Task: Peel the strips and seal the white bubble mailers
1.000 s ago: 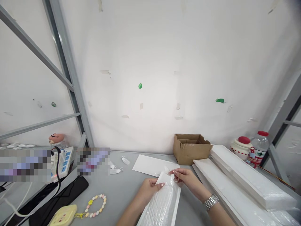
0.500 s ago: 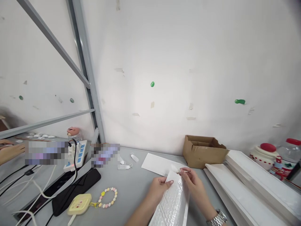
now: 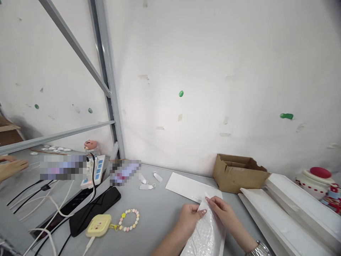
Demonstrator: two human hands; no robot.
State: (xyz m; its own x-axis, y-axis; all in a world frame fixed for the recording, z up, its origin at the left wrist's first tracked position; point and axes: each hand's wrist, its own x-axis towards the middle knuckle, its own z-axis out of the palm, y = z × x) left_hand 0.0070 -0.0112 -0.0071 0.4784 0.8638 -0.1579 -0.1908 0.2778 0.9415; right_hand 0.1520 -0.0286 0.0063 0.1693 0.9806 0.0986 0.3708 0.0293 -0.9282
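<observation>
A white bubble mailer (image 3: 206,233) lies lengthwise on the grey table (image 3: 160,217), its top end held up between both hands. My left hand (image 3: 190,217) grips the mailer's upper left edge with thumb and fingers. My right hand (image 3: 222,211) pinches the mailer's top flap from the right; a metal watch (image 3: 259,249) is on that wrist. Just behind the hands lies a flat white envelope (image 3: 189,186).
A brown open cardboard box (image 3: 238,172) stands at the wall. Stacks of white mailers (image 3: 293,217) lie at right, with a red-lidded jar (image 3: 317,179) behind. At left are a black phone (image 3: 94,209), a yellow charm with bead bracelet (image 3: 112,222), a power strip (image 3: 93,172), cables and another person's hand (image 3: 12,167).
The view has swung left, so everything sits further right in the frame. Both hands stay on the mailer's top end, with the fingers closing its flap down. Another person's hand has come into view at far left.
</observation>
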